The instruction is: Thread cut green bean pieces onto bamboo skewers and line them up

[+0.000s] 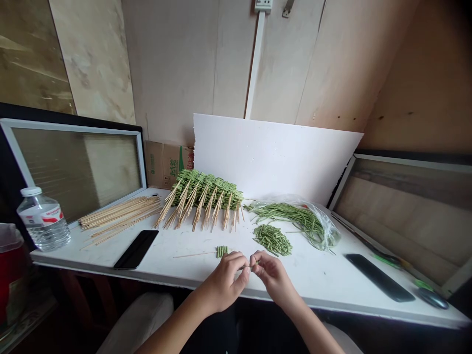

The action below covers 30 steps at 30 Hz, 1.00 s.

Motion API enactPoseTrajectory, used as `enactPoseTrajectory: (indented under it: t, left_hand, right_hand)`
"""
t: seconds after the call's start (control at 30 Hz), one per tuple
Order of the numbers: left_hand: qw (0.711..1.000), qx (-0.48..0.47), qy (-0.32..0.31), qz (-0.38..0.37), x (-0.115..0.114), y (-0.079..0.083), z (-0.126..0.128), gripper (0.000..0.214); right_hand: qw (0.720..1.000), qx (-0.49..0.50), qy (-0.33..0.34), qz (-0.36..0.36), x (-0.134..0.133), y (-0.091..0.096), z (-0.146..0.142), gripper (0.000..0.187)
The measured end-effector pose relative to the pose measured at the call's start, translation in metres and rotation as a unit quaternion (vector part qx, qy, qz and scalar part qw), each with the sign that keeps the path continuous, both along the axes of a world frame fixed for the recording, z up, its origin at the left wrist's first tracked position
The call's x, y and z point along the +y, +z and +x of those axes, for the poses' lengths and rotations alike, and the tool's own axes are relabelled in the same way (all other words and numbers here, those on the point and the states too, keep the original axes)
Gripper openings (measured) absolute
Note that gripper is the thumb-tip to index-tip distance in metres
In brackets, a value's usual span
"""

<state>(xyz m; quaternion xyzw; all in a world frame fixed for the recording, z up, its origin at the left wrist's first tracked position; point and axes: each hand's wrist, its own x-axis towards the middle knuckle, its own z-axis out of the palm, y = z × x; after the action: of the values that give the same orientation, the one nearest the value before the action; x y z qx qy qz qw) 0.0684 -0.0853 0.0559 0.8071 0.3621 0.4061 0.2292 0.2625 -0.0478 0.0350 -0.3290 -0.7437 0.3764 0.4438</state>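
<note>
- I've got left hand [232,275] and right hand [270,271] pinched narrow, sharing a small green piece [257,262].
- There's the skewer [195,254], just beyond on the worktop [313,280], lying left-to-right, bean pieces [221,251] rightmost, left hand nearer.

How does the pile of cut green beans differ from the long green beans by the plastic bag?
The cut beans are short pieces, while the long beans are stretched-out strands. The cut beans sit uncovered in a compact heap; the long beans spread in a loose bundle, partly covered by the clear plastic bag. The cut beans lie nearer the table's front edge than the long beans. Both are green and slender.
</note>
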Motion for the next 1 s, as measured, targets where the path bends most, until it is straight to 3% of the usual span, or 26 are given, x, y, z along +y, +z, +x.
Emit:
enactPoseTrajectory:
  t: [0.13,0.23,0.37,0.43,0.5,0.73,1.0]
  left_hand:
    - [0.993,-0.065,-0.053,-0.078,0.003,-0.001,0.0,0.035]
    - [0.982,-0.105,-0.074,-0.142,0.007,-0.002,-0.003,0.035]
    - [0.982,-0.12,-0.033,-0.143,0.017,-0.008,-0.013,0.032]
    - [0.987,-0.106,0.0,-0.122,0.021,-0.013,-0.017,0.032]
    - [0.991,-0.088,0.023,-0.102,0.024,-0.017,-0.018,0.033]
    - [0.994,-0.05,0.035,-0.092,0.022,-0.02,-0.012,0.036]
    - [0.994,-0.038,0.038,-0.093,0.025,-0.029,-0.014,0.035]
  right_hand:
    - [0.997,0.042,0.055,-0.046,-0.003,0.005,-0.004,0.04]
    - [0.995,0.07,0.038,-0.066,0.006,0.004,0.005,0.037]
    - [0.993,0.017,-0.115,-0.028,0.035,-0.005,0.04,0.042]
    - [0.972,-0.063,-0.225,0.035,0.05,-0.014,0.059,0.045]
    - [0.95,-0.129,-0.276,0.061,0.061,-0.024,0.072,0.05]
    - [0.927,-0.208,-0.302,0.076,0.069,-0.055,0.071,0.064]
    - [0.929,-0.215,-0.293,0.063,0.066,-0.045,0.07,0.065]
